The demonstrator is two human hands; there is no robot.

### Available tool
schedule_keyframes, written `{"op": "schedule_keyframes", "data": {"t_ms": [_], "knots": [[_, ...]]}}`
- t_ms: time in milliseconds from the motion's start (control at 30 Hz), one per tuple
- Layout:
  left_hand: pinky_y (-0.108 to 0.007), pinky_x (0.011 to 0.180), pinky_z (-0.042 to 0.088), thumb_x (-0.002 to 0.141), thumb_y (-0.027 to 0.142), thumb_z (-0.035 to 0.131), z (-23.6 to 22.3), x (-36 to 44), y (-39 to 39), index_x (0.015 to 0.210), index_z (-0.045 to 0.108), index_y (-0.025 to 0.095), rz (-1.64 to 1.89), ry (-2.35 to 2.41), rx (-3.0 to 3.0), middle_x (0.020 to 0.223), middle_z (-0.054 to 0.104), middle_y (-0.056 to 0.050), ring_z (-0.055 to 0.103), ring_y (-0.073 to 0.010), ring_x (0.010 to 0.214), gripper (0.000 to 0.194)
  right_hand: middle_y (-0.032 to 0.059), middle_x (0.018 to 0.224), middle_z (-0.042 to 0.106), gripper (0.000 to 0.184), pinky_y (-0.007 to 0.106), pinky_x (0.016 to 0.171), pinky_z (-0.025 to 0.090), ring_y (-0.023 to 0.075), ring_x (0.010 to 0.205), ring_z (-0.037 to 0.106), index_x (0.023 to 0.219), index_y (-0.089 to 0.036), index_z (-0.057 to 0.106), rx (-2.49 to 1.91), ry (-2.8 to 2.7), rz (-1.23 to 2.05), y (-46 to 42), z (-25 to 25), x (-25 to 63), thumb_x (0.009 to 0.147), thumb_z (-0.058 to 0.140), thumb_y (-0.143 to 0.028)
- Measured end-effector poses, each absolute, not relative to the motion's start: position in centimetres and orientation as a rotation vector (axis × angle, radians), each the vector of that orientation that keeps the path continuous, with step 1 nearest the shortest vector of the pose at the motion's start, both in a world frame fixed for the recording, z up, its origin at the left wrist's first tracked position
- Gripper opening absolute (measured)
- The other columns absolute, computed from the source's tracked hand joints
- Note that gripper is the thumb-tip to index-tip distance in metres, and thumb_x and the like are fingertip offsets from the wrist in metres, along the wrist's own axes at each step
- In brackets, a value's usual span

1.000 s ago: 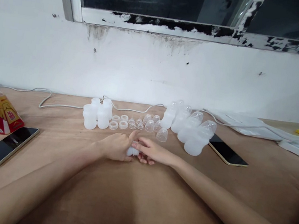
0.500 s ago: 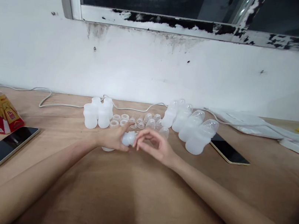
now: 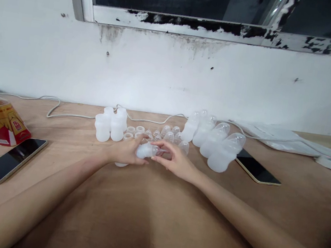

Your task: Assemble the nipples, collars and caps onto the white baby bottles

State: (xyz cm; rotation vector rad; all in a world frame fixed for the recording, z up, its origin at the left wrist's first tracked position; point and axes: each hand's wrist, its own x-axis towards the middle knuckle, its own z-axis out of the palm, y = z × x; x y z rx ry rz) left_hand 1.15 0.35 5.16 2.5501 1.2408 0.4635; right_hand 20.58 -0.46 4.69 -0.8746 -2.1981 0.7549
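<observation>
My left hand [image 3: 132, 151] is closed around a small frosted white baby bottle [image 3: 143, 151], tilted with its neck toward the right. At that neck end, my right hand [image 3: 174, 158] pinches a clear nipple [image 3: 162, 151] between thumb and fingers. Another white rounded edge [image 3: 121, 164] shows beneath my left hand; I cannot tell whether it belongs to the same bottle. Just behind my hands lie white collar rings [image 3: 130, 129], several clear nipples [image 3: 149, 133] and clear domed caps [image 3: 169, 136], partly hidden by my fingers.
Uncapped white bottles [image 3: 102, 128] stand at the left back, and bottles with clear caps [image 3: 222, 155] at the right. Phones lie at the left [image 3: 9, 162] and right [image 3: 258, 167]. A drink bottle [image 3: 4, 122], a cable [image 3: 153, 122] and a plastic bag [image 3: 275, 138] are along the back.
My right hand has come in against the bottle's neck end and its fingers have closed on the clear nipple. More of the held bottle now shows; the view has shifted slightly.
</observation>
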Motion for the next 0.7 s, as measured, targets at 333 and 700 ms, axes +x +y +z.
{"op": "schedule_keyframes", "data": {"t_ms": [333, 700], "knots": [[-0.029, 0.07, 0.044, 0.066, 0.045, 0.056, 2.1, -3.1, -2.7, 0.09, 0.041, 0.018, 1.273, 1.681, 2.196, 0.084, 0.055, -0.002, 0.055, -0.0171, 0.078, 0.039, -0.0023, 0.06, 0.048, 0.029, 0.022, 0.053, 0.033, 0.0102, 0.054, 0.044, 0.095, -0.019, 0.052, -1.095, -2.424, 0.483, 1.2, 2.1, 21.2, 0.076, 0.046, -0.04], [-0.037, 0.061, 0.048, 0.058, 0.048, 0.06, 0.7, -9.0, -0.5, 0.091, 0.037, 0.02, 1.495, 2.042, 1.889, 0.086, 0.051, -0.004, 0.056, -0.0242, 0.082, 0.05, -0.0011, 0.062, 0.053, 0.017, 0.021, 0.052, 0.028, 0.0111, 0.055, 0.046, 0.082, -0.019, 0.049, -1.159, -2.377, 0.359, 0.7, 1.2, 20.1, 0.081, 0.039, -0.033]]}}
